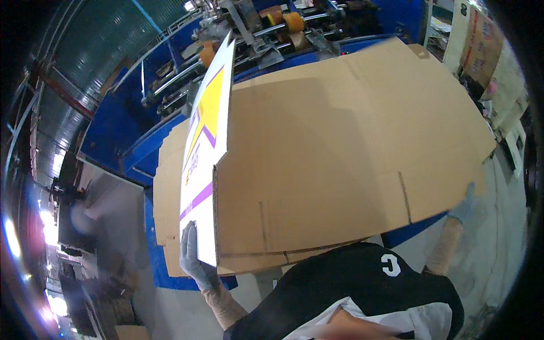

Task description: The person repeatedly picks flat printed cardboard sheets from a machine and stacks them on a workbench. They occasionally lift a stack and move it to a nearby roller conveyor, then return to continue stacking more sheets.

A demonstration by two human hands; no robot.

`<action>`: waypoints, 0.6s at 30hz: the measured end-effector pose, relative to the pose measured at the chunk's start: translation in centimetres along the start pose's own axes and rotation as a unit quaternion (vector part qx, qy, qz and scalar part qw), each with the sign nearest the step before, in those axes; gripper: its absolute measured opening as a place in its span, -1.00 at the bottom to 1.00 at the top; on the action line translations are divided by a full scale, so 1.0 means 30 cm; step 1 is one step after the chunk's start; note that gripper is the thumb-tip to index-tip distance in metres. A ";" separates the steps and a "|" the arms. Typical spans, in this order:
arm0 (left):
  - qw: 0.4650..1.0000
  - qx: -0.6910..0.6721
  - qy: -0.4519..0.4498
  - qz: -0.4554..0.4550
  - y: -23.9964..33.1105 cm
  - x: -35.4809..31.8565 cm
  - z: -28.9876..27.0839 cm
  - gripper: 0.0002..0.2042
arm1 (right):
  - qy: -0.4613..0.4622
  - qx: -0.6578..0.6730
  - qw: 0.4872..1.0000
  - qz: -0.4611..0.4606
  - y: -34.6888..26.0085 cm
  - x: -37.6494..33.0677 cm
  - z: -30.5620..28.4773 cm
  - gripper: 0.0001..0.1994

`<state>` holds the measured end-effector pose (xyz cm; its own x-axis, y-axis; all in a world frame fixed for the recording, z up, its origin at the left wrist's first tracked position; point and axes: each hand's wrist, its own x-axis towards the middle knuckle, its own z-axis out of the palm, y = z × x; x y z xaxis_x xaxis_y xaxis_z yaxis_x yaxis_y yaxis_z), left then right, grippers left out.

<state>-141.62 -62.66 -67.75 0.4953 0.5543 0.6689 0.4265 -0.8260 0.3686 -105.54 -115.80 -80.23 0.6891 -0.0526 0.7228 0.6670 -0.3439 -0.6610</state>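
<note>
A large brown cardboard sheet (317,158) lies before me, with creases and slots along its near edge. Its left panel (202,170) is folded up and shows a white outer face printed in yellow and purple. My left hand (196,262), in a grey glove, rests against this outer face near the bottom, fingers straight and close together; its thumb is hidden. At the sheet's right near corner is my right hand (463,208), also gloved, its fingers stretched out along the edge. Another brown sheet (170,195) shows beneath, at the left.
Beyond the cardboard stands a blue machine (116,141) with metal shafts and orange rollers (293,22). A blue support (413,228) shows under the sheets. A brown carton (481,50) sits at the far right, and grey floor (127,209) lies to the left.
</note>
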 end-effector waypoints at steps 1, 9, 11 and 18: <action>1.000 -0.002 0.001 0.005 -0.002 0.000 0.011 -0.66 | 0.019 -0.111 0.992 -0.050 -0.024 0.073 0.062 -0.56; 0.987 0.029 -0.108 0.116 0.020 -0.030 0.133 -0.64 | 0.122 -0.096 0.982 0.106 -0.509 0.153 0.303 -0.65; 0.991 0.027 -0.055 0.119 0.023 -0.036 0.121 -0.64 | -0.049 -0.221 0.974 0.002 -0.612 0.113 0.305 -0.66; 0.996 0.017 -0.068 0.049 0.046 0.001 0.110 -0.63 | -0.180 -0.117 0.953 -0.213 -0.545 0.217 0.511 -0.64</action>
<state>-138.53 -63.46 -69.36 0.6327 0.4827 0.6056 0.3954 -0.8737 0.2833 -107.60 -96.15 -67.82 0.4504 0.4496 0.7714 0.8557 -0.4640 -0.2292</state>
